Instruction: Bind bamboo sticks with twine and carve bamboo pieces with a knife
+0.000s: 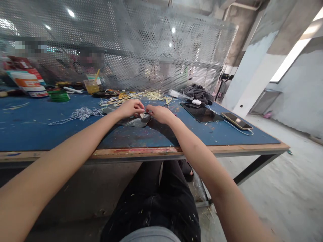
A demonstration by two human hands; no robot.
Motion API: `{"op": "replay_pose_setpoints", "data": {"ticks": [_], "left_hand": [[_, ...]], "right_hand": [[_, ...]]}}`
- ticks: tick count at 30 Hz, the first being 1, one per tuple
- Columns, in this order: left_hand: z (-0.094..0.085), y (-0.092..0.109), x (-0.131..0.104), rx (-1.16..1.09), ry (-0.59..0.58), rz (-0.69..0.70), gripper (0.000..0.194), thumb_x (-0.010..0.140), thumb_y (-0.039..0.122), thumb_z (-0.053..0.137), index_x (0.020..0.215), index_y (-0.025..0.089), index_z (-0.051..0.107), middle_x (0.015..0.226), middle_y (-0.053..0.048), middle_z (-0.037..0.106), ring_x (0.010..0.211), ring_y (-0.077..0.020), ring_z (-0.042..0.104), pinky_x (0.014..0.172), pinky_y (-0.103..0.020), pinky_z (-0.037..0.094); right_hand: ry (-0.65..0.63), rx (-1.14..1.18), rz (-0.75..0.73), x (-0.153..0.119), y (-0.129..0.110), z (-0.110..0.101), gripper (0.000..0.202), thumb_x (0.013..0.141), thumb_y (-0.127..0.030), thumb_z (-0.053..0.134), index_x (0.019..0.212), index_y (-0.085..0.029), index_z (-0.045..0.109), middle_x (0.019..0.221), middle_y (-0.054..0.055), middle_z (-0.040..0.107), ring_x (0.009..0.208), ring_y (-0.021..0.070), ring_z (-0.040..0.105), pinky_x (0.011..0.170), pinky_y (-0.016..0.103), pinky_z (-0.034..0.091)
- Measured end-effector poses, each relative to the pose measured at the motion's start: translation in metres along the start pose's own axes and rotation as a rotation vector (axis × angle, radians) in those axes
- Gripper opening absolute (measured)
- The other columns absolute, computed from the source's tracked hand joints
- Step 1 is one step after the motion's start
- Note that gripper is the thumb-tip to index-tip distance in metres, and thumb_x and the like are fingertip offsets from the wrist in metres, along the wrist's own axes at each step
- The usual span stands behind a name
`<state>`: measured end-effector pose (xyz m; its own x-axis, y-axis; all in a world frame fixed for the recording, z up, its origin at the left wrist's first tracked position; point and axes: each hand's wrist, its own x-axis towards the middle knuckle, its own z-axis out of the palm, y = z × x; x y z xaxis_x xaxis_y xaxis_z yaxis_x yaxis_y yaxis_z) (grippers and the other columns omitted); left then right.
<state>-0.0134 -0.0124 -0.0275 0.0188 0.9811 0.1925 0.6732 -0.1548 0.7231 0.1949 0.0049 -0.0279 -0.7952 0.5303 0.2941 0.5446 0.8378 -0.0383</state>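
Note:
Close together over the blue tabletop, both hands have their fingertips pinched. My left hand (pixel 130 109) is closed at a small pale piece (pixel 143 116) whose kind is too small to tell. Almost touching it, my right hand (pixel 162 113) is closed too, its fingertips bent down by the same piece; what they hold is hidden. Under the hands lies a dark, shiny flat sheet (pixel 135 122). A tangle of blue-and-white cord (pixel 85 113) rests left of my left hand. Behind the hands spreads a heap of thin, yellowish straw-like strips (pixel 152 95).
To the right lie a black tablet (pixel 202 113), a white earphone case (pixel 196 102) and a phone (pixel 236 121) on a white cable. A dark cloth (pixel 198 92) is bunched behind them. Tubs (pixel 29 82), green tape (pixel 59 95) and a cup of yellowish liquid (pixel 91 87) stand back left, before a perforated metal panel (pixel 151 43).

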Motion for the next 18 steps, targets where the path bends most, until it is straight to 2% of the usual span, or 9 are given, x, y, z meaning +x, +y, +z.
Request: {"op": "replay_pose_setpoints", "data": {"ticks": [8,13,18], "left_hand": [[-0.0036,-0.0004,-0.0026,-0.155,0.004,-0.080,0.032,0.060,0.030,0.085,0.078,0.016,0.062,0.067,-0.002,0.068,0.056,-0.0141,0.063,0.057,-0.027,0.053],[-0.0046,-0.0035,-0.0042,-0.227,-0.006,-0.115,0.034,0.059,0.030,0.087,0.079,0.017,0.063,0.066,-0.002,0.068,0.055,-0.0129,0.063,0.057,-0.026,0.052],[-0.0020,-0.0044,-0.0029,-0.259,-0.002,-0.126,0.032,0.059,0.029,0.087,0.077,0.017,0.063,0.066,-0.002,0.068,0.056,-0.0121,0.063,0.058,-0.025,0.053]], "right_hand": [[0.017,0.019,-0.011,0.0019,-0.0014,0.0048,0.033,0.096,-0.022,0.040,0.123,-0.024,0.059,0.115,0.008,0.069,0.103,0.0239,0.062,0.081,0.031,0.045],[0.023,0.019,0.004,0.0056,-0.0018,0.0069,0.032,0.098,-0.023,0.039,0.119,-0.025,0.063,0.113,0.008,0.070,0.103,0.0243,0.063,0.085,0.035,0.046],[-0.003,0.048,-0.015,0.0093,-0.0002,0.0086,0.026,0.099,-0.029,0.048,0.118,-0.018,0.063,0.116,0.007,0.067,0.106,0.0209,0.063,0.093,0.042,0.047]]}}
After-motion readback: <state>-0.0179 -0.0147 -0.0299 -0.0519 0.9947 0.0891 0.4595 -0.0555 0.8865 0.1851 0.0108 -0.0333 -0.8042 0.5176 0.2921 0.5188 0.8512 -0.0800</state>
